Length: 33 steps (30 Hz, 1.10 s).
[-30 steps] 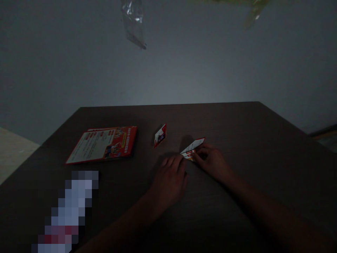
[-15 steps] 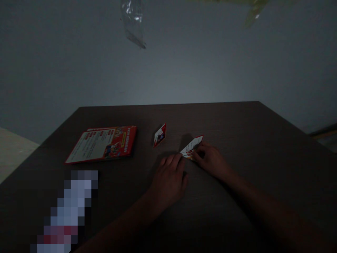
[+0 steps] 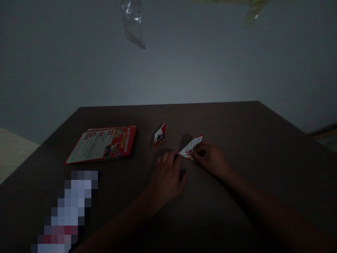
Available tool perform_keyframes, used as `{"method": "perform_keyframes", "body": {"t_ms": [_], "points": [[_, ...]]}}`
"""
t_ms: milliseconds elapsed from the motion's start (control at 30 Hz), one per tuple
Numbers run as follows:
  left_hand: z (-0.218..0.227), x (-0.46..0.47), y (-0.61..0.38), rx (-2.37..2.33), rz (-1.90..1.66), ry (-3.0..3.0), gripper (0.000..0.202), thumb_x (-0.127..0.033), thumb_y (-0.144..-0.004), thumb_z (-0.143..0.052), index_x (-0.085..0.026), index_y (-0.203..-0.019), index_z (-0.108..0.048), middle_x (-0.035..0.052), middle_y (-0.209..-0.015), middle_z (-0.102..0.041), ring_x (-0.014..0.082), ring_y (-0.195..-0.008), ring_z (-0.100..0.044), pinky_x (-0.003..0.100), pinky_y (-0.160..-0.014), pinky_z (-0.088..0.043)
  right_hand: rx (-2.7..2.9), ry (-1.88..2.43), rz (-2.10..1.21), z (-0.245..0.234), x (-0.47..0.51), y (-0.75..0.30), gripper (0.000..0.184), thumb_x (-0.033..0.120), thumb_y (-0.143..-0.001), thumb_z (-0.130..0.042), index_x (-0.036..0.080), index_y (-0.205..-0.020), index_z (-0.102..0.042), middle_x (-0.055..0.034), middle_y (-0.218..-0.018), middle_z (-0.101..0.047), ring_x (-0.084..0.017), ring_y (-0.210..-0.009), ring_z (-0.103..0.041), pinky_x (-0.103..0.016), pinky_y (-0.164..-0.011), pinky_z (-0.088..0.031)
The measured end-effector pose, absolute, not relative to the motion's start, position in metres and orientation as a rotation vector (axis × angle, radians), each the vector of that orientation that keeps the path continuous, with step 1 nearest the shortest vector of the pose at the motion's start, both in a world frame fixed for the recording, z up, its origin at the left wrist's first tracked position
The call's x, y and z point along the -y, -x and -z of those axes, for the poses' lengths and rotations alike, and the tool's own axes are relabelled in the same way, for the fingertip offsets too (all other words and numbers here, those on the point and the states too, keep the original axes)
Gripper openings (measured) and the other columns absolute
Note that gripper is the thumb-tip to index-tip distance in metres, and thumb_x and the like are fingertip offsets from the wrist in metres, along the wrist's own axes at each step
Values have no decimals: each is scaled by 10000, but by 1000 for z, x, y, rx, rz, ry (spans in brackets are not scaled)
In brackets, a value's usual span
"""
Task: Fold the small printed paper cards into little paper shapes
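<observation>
A small folded piece of printed paper, white with a red edge, stands partly raised off the table. My right hand pinches its right side between thumb and fingertips. My left hand lies palm down just left of the paper, fingers apart and slightly bent, with nothing seen in it. Its index fingertip is close to the paper's left tip; I cannot tell whether they touch. Beyond my left hand sits a second small folded paper with red edges and a dark picture.
A red and white printed booklet or flat stack lies on the dark table at left. Nearer me at left is a blurred-out, pixelated item. A clear plastic bag hangs on the grey wall behind.
My left hand has shifted slightly left and its fingers uncover more of the paper's left tip. My right hand keeps its pinch in nearly the same place.
</observation>
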<state>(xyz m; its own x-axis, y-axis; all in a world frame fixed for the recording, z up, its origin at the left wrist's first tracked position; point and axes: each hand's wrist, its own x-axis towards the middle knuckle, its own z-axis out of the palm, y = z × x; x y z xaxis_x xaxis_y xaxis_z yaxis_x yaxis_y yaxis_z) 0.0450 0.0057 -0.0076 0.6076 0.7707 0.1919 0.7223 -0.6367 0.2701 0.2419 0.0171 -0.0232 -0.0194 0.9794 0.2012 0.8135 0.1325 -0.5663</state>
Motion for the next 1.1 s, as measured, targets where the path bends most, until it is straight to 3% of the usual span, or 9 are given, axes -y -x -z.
{"method": "perform_keyframes", "body": {"t_ms": [333, 1100], "points": [[9, -10, -43, -1296, -477, -2677, 407, -388, -825, -502, -215, -1193, -499, 105, -1163, -483, 278, -1064, -428, 446, -885, -360, 1854, 1708, -399, 23, -17, -242, 236, 268, -796, -558, 178, -589, -627, -66, -778, -652, -174, -719, -621, -277, -654, -469], [10, -13, -44, -1363, -467, -2653, 403, -425, -803, -518, -202, -1139, -527, 100, -1123, -487, 285, -1036, -434, 435, -843, -370, 1881, 1716, -387, 22, -18, -241, 222, 239, -795, -552, 178, -586, -596, -61, -766, -641, -170, -715, -611, -276, -662, -455]]}}
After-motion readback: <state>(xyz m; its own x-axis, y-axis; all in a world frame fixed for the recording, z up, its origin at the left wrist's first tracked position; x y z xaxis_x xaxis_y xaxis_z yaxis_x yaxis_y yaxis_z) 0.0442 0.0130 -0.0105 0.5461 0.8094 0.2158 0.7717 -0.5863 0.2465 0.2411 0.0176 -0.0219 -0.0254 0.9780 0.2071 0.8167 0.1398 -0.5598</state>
